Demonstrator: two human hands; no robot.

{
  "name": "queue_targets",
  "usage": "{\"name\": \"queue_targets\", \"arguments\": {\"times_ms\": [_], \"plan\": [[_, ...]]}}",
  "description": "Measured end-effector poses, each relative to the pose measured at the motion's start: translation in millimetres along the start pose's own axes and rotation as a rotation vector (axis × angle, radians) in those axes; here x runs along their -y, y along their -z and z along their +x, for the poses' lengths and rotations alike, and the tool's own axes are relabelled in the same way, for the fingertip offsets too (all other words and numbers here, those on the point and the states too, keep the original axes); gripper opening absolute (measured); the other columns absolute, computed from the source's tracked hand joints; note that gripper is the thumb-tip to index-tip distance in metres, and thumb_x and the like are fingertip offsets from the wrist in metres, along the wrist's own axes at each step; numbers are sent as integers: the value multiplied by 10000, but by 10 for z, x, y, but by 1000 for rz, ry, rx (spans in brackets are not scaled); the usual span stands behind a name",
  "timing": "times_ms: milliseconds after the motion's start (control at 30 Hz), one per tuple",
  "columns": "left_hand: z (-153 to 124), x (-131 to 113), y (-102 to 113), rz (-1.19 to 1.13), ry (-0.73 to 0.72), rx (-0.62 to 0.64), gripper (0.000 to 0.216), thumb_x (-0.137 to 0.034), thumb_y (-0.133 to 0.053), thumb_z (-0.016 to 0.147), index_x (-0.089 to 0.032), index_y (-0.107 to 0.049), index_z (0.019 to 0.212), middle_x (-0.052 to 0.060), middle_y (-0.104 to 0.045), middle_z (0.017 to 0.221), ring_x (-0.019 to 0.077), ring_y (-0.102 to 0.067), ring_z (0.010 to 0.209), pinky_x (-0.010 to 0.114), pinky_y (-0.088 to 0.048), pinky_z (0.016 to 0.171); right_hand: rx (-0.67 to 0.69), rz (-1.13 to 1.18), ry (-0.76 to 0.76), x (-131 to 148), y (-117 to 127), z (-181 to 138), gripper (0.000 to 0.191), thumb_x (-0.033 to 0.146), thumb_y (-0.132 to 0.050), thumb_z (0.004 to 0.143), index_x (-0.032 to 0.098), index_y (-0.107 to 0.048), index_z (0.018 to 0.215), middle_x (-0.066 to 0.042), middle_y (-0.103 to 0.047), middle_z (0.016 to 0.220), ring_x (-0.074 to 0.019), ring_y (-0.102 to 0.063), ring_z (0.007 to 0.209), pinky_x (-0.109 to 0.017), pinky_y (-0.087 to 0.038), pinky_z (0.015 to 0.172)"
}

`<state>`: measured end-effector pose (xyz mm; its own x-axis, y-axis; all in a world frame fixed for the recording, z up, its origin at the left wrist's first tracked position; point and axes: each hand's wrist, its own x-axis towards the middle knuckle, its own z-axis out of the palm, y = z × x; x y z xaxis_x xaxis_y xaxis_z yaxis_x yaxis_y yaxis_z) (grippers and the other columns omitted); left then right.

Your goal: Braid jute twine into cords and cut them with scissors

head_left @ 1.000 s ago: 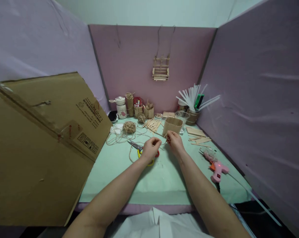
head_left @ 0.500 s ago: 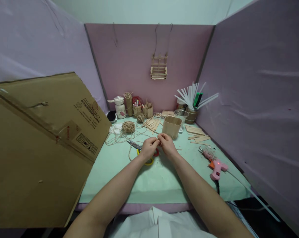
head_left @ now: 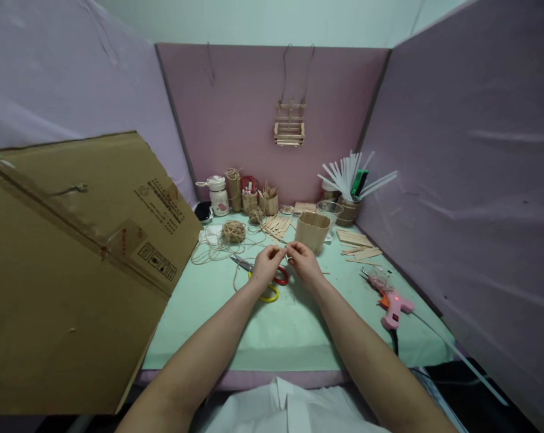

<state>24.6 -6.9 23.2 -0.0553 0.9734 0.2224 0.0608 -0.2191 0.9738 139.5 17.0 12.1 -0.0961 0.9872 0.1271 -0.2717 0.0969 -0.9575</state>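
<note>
My left hand [head_left: 267, 264] and my right hand [head_left: 302, 258] meet fingertip to fingertip over the middle of the table. Both are closed in a pinch; whatever lies between the fingers is too small to make out. Beneath my left hand are scissors [head_left: 270, 293] with one yellow and one red handle loop, blades pointing to the far left. Just beyond my right hand stands an upright holder made of craft sticks [head_left: 313, 232]. A ball of twine [head_left: 233, 231] lies farther left, its loose strands spread over the green cloth [head_left: 200, 328].
A pink glue gun [head_left: 393, 305] with its light on lies at the right. Craft sticks [head_left: 362, 252], a clear plastic cup [head_left: 330, 210] and a pot of white glue sticks [head_left: 348, 210] are behind it. A large cardboard box [head_left: 86, 270] fills the left side.
Both hands have shifted slightly left, fingertips still together. More of the scissors' red loop shows beside my left hand.
</note>
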Motion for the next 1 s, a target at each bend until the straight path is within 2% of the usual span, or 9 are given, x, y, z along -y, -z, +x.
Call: {"name": "queue_targets", "arguments": {"times_ms": [133, 267, 367, 467, 567, 700, 767, 900, 1000], "plan": [[-1, -17, 14, -89, 31, 24, 269, -413, -639, 700, -146, -618, 727, -3, -566, 639, 98, -455, 586, 226, -347, 564, 12, -1, 6, 11, -5, -11, 282, 465, -675, 666, 219, -566, 752, 25, -563, 725, -119, -513, 672, -238, -378, 585], [35, -37, 55, -217, 34, -45, 264, -398, -676, 676, -151, -601, 732, -28, -535, 599, 76, -432, 537, 205, -327, 514, 92, -20, 36, 36, -58, -46, 274, 469, -642, 710, 238, -576, 841, 11, -605, 794, -143, -561, 760, -265, -425, 663], [83, -105, 136, -370, 48, -74, 260, -372, -699, 669, -154, -568, 721, -41, -512, 606, 57, -422, 530, 186, -326, 500, 240, -183, 86, 30, -105, -95, 200, 371, -659, 699, 226, -596, 821, 16, -610, 738, -136, -546, 701, -267, -415, 655], [126, -217, 262, -592, 89, -47, 218, -311, -700, 694, -162, -550, 749, -27, -550, 713, 35, -437, 552, 162, -349, 509, 254, -438, 180, 3, -117, -129, 101, 304, -611, 715, 206, -596, 696, 24, -587, 655, -120, -485, 608, -256, -372, 610], [156, -326, 427, -817, 138, -33, 119, -238, -634, 779, -173, -535, 771, -6, -566, 790, 35, -474, 591, 147, -386, 522, 147, -636, 267, -16, -67, -113, 111, 283, -552, 741, 207, -588, 667, 14, -585, 648, -134, -480, 618, -263, -360, 616], [191, -393, 670, -1128, 94, -39, 131, -210, -490, 891, -173, -532, 773, -8, -505, 710, 30, -471, 568, 126, -413, 527, -248, -701, 352, 16, 96, -8, 124, 294, -517, 737, 210, -563, 658, -26, -585, 689, -171, -497, 691, -286, -370, 647], [217, -390, 779, -1246, 30, -58, 159, -208, -443, 914, -172, -537, 791, -1, -513, 722, 31, -486, 587, 118, -427, 537, -390, -624, 276, 56, 185, 52, 135, 305, -509, 729, 210, -553, 644, -26, -570, 643, -174, -494, 660, -285, -374, 612], [272, -367, 917, -1341, -30, -100, 199, -205, -401, 931, -170, -538, 791, 1, -534, 729, 35, -506, 613, 115, -448, 551, -394, -346, 83, 137, 250, 107, 222, 358, -437, 772, 188, -577, 751, -33, -599, 629, -160, -519, 560, -278, -387, 514], [282, -380, 915, -1302, -23, -116, 171, -193, -429, 918, -168, -545, 796, -5, -545, 731, 30, -510, 611, 116, -455, 560, -410, -337, 360, 130, 208, 86, 360, 334, -424, 802, 178, -546, 1102, -114, -633, 1056, -200, -599, 890, -314, -465, 698]]}}
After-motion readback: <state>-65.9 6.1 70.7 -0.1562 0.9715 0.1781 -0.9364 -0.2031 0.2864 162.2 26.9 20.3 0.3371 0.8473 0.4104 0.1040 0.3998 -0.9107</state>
